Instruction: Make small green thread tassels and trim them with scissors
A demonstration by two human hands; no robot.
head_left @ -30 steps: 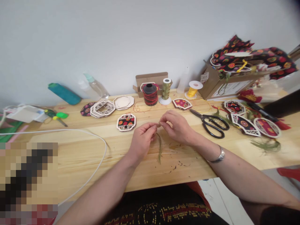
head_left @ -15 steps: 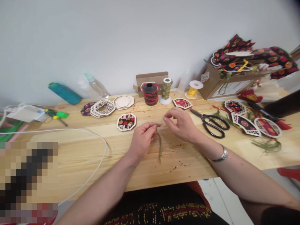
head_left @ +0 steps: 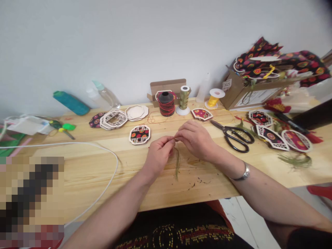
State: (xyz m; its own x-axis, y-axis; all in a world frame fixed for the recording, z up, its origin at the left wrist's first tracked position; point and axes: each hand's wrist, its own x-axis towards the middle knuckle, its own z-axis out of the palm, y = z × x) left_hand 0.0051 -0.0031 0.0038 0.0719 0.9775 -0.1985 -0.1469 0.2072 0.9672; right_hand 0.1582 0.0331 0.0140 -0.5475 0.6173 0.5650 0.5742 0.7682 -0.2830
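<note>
My left hand [head_left: 160, 152] is closed in a pinch on a green thread tassel [head_left: 177, 164], whose strands hang below the fingers over the wooden table [head_left: 90, 180]. My right hand [head_left: 194, 140] meets it from the right, thumb and fingers pinched together at the same spot; whatever lies between those fingertips is too small to make out. Just left of the hands lies an octagonal patterned piece [head_left: 140, 135]. Black-handled scissors [head_left: 232, 135] rest to the right of my right hand, beyond the wrist.
Behind the hands stand a red-and-black thread spool [head_left: 166, 104], a gold-green spool [head_left: 184, 98] and a yellow spool [head_left: 213, 99]. A cardboard box [head_left: 233, 91] holds fabric at the back right. Decorated pieces [head_left: 295, 140] lie at right; a white cable [head_left: 115, 169] curves at left.
My right hand has moved slightly left, and its fingertips now meet those of my left hand, where a small gap showed before. My left hand has hardly moved.
</note>
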